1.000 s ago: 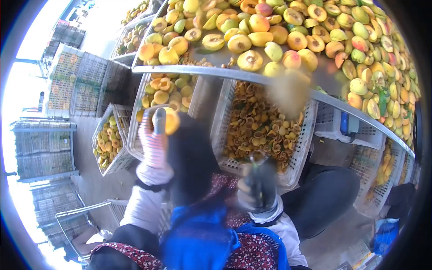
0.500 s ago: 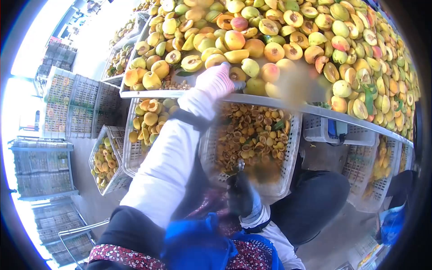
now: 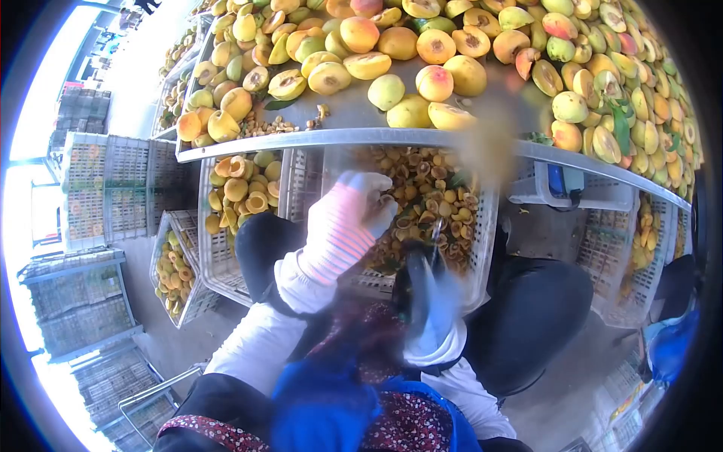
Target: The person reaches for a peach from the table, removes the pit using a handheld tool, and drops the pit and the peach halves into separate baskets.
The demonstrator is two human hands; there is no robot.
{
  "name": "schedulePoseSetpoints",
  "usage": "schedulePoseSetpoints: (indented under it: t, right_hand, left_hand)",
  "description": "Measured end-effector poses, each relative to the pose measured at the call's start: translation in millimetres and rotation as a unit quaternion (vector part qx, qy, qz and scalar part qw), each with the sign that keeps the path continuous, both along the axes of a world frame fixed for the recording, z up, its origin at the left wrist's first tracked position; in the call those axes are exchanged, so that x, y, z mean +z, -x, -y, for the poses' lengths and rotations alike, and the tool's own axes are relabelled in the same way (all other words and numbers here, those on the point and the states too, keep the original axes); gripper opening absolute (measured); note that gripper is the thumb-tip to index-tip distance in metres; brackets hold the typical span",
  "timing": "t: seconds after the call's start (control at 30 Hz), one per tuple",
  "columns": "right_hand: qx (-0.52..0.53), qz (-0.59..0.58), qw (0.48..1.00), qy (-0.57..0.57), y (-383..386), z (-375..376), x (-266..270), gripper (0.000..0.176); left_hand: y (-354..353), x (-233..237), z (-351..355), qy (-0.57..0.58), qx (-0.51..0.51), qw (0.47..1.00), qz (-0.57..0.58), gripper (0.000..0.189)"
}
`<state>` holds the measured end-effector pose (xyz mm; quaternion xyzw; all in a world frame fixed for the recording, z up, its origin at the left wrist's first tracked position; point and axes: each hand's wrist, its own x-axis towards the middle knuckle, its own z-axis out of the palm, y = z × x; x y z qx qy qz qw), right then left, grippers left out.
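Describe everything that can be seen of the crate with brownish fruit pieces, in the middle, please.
The crate is pale and looks like plastic, with small openings in its right wall. Its open side faces up, and the table edge hides its far end. Many hollow, yellow-brown fruit pieces lie inside. The left hand and right hand cover parts of it; I cannot tell whether either touches it.

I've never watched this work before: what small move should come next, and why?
Perhaps bring the metal tool in the right hand toward the left hand: the hands are close together by the crate, and the tool points forward. Whether the left hand holds anything is hidden.
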<state>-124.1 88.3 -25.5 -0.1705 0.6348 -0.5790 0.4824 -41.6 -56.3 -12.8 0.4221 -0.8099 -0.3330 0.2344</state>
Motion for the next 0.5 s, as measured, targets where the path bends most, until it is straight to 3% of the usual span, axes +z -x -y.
schedulePoseSetpoints:
  t: [0.03,0.07,0.13,0.17,0.23,0.3,0.33,0.37,0.4,0.43,0.5]
  right_hand:
    - [-0.016,0.035,0.999,-0.001,-3.6,-3.7,-3.9,0.029]
    - [0.054,-0.210,0.976,0.024,-13.7,-12.1,-6.4,0.030]
    - [0.134,-0.055,0.989,0.026,-30.6,-27.2,-2.7,0.029]
    - [0.122,0.340,0.933,0.001,-35.4,-31.3,1.3,0.028]
    - [0.317,0.060,0.944,0.073,-26.5,-20.5,1.5,0.026]
    - [0.241,0.110,0.955,0.133,-32.6,-23.7,-13.8,0.024]
    - [0.182,0.206,0.959,0.075,-27.9,-23.9,-12.5,0.023]
    - [0.118,0.298,0.947,0.016,-22.0,-23.1,-9.2,0.021]
    - [0.052,0.387,0.920,-0.043,-17.7,-23.4,-8.0,0.020]
    - [0.034,0.401,0.914,-0.053,-15.3,-24.0,-10.0,0.019]
    - [-0.002,0.427,0.902,-0.070,-12.4,-23.2,-13.8,0.019]
  left_hand:
    - [-0.2,1.6,-1.8,-0.016,0.005,1.000,0.019,0.027]
    - [-0.5,-0.9,-0.3,-0.009,-0.010,0.997,0.081,0.026]
    - [5.1,-13.8,9.6,0.004,-0.043,0.978,0.203,0.027]
    - [10.6,-28.1,14.9,-0.031,-0.081,0.938,0.334,0.037]
    - [27.6,-77.6,18.5,-0.136,-0.169,0.847,0.486,0.051]
    - [35.7,-131.9,4.6,-0.222,-0.260,0.754,0.562,0.053]
    - [34.0,-157.7,-12.6,-0.234,-0.311,0.720,0.575,0.050]
    - [30.3,-188.8,-35.0,-0.270,-0.285,0.711,0.584,0.064]
    - [37.0,-208.9,-57.8,-0.283,-0.258,0.672,0.634,0.062]
    - [35.1,-210.5,-69.8,-0.296,-0.259,0.714,0.579,0.057]
    - [42.6,-230.9,-88.1,-0.267,-0.158,0.729,0.610,0.050]
